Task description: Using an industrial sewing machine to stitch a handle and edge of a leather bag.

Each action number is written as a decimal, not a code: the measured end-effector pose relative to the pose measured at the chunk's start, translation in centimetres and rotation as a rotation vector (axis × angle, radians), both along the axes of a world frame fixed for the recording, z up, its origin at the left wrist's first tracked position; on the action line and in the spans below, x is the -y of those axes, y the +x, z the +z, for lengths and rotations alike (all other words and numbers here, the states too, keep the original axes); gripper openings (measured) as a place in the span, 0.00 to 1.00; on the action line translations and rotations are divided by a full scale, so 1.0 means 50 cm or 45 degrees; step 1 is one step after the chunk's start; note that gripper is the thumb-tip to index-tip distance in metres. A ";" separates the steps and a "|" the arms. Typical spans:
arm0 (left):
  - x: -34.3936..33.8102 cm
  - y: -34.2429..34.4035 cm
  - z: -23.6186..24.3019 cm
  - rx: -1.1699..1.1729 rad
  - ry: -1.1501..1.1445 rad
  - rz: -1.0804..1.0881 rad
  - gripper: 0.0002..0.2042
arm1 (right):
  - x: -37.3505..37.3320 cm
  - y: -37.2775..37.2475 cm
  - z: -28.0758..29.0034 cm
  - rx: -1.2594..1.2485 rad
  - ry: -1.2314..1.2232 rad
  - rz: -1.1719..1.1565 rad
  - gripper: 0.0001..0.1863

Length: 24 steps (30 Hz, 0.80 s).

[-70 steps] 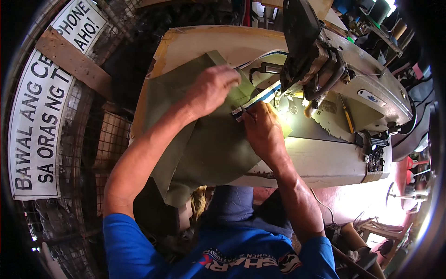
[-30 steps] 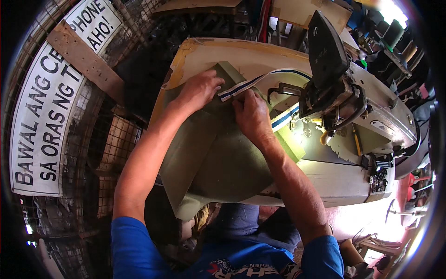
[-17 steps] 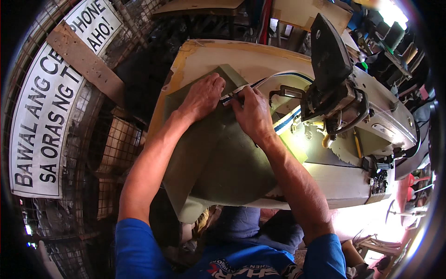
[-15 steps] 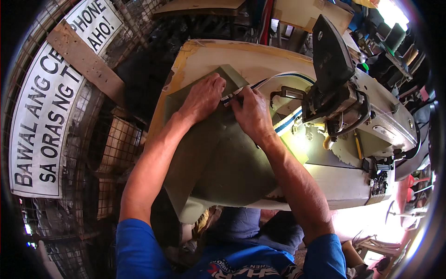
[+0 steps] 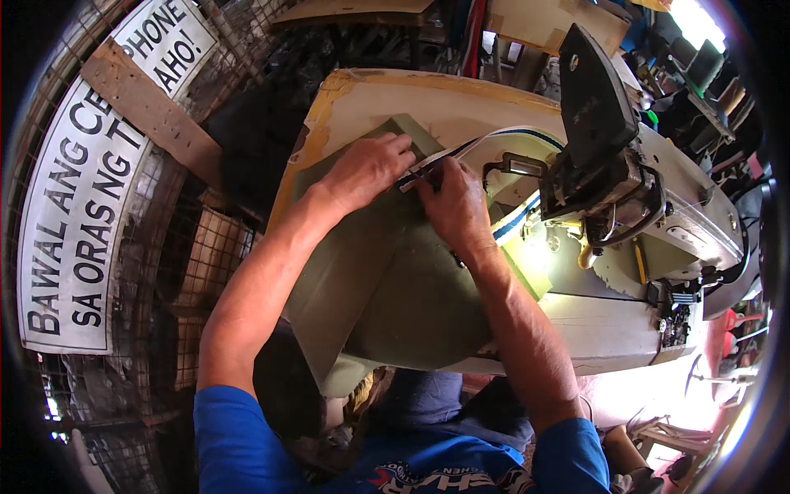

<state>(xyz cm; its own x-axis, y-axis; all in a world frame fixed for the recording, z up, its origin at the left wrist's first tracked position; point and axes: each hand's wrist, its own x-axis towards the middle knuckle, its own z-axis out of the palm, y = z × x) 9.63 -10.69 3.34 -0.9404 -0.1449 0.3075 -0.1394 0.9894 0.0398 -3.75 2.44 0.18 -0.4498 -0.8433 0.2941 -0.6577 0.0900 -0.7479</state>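
A large olive-green sheet of fabric [image 5: 420,280] spreads over the sewing machine table and hangs past its near edge. Across it runs a white-and-blue striped band [image 5: 522,140], which curves right, toward the sewing machine [image 5: 592,173]. My right hand [image 5: 457,202] pinches this band close to its loose end, thumb and fingers together. Just left of that end, my left hand [image 5: 370,169] rests over the green fabric with bent fingers held together; whatever lies under its fingertips is hidden. Another stretch of the band passes beside the lit needle area.
The machine's arm and dark head cover fill the right side of the table [image 5: 370,90]. A yellow-handled tool [image 5: 639,259] lies under the arm. On the left stand a wire mesh wall with a white sign [image 5: 78,239] and a wooden plank [image 5: 152,111].
My left hand's fingers have loosened from a tighter curl and shifted slightly right. My right hand has moved a little right and down, still pinching the band.
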 end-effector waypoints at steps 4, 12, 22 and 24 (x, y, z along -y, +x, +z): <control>-0.014 -0.010 -0.011 0.005 -0.286 -0.004 0.12 | -0.004 0.000 -0.004 -0.059 -0.030 0.001 0.16; -0.012 0.004 -0.041 -0.157 -0.112 0.153 0.05 | -0.003 0.012 -0.001 -0.126 -0.066 0.019 0.14; -0.011 0.006 -0.045 -0.129 0.000 0.225 0.08 | 0.010 0.013 0.011 -0.218 -0.071 0.126 0.10; -0.005 0.008 -0.043 -0.230 0.117 0.321 0.08 | -0.032 0.004 0.044 -0.190 -0.199 0.239 0.11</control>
